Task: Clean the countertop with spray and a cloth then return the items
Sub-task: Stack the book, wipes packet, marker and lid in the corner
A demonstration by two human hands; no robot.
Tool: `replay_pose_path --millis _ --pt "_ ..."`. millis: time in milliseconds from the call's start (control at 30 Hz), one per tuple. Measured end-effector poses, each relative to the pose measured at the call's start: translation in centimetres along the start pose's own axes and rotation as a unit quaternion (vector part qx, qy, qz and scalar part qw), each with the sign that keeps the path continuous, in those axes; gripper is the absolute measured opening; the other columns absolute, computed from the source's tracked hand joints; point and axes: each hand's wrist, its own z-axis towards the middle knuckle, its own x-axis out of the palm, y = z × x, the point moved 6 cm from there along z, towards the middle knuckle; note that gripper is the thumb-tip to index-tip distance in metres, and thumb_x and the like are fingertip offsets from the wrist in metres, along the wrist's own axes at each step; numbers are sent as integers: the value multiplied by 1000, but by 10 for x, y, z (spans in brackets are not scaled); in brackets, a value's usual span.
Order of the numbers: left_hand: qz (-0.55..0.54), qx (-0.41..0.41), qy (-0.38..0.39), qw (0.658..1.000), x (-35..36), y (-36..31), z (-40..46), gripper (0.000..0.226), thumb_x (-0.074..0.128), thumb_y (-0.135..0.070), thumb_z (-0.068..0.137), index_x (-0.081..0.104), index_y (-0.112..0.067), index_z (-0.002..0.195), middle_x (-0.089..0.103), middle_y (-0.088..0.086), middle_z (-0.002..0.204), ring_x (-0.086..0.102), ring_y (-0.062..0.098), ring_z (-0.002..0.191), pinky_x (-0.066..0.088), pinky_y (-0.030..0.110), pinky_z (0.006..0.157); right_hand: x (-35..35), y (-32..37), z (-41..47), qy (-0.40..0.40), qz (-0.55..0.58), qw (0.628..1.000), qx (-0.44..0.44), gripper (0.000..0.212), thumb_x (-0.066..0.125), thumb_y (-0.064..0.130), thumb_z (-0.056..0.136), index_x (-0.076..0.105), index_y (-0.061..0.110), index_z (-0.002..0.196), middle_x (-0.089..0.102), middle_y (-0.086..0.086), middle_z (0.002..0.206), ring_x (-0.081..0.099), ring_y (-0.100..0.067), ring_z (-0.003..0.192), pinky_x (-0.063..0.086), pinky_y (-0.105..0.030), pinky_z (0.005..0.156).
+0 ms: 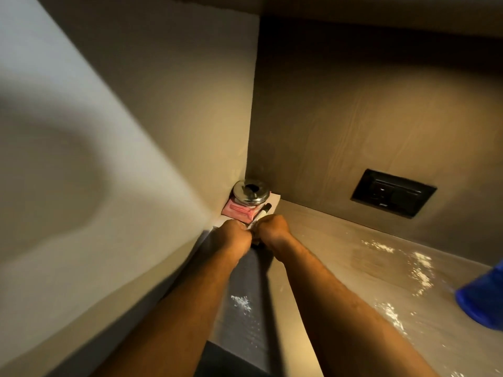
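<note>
Head view, countertop (313,240): showing wet streaks and foam patches along the right side and near edge, so spraying appears done and wiping pending.
Left hand (231,236): reaching to the far-left corner, fingers curled together; contents of the fist hidden, cannot tell what is clamped.
Right hand (273,229): closing just beside the left, fingers curled around the lower end of a marker (262,212), probably lifting it clear of the wet zone.
Corner items: metal-lidded jar (250,193) standing on a pink pad (238,212) over white paper (273,198), packed against both walls, likely being moved or steadied for wiping beneath.
Spray bottle: blue object (484,297) at the right edge, probably the bottle, standing free and apart from both hands.
Cloth: not identifiable.
Wall outlet (393,193): sitting just above the rear edge, so keeping moisture away.
</note>
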Motion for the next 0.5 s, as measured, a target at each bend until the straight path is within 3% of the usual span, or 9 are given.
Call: replay_pose_path --millis 67,167,267,333,400,500 --pt "-5 -4 15 1000 6 3 10 17 55 -14 80 69 -10 71 70 14 81 64 34 76 50 37 68 4 -2 7 -6 -21 1000 8 13 60 2 78 72 1 82 68 -13 78 62 -24 73 56 -42 78" --pt "-17 -9 5 1000 12 3 21 21 52 -18 78 62 -13 61 64 12 79 58 28 75 49 41 74 3 -5 10 -12 -32 999 7 15 57 5 83 72 2 83 70 -13 79 63 -22 72 56 -40 76" --pt "97 18 39 994 18 -4 36 18 62 -32 84 69 -15 86 68 5 91 64 27 90 45 31 74 -15 -12 8 -43 -29 999 3 15 55 5 85 68 8 76 65 -7 72 60 -20 69 51 -31 65" --pt "159 40 26 986 13 -10 35 32 64 -45 83 67 -15 93 64 4 89 59 25 83 41 32 71 -38 -23 3 -79 -21 997 -6 17 55 13 92 70 7 93 69 -11 89 64 -24 89 55 -37 80" --pt "190 103 -7 976 15 -18 27 36 60 -51 83 66 -16 87 69 6 89 61 28 79 40 30 67 -71 -40 -8 -121 7 993 -4 25 55 21 95 67 5 111 69 -13 110 62 -25 105 50 -42 98" --pt "173 180 27 968 42 -35 1 33 60 -51 83 60 -20 71 68 1 78 62 27 74 43 28 62 -138 -74 -39 -241 44 969 10 24 56 26 95 69 10 107 71 -11 107 64 -24 99 50 -38 93"
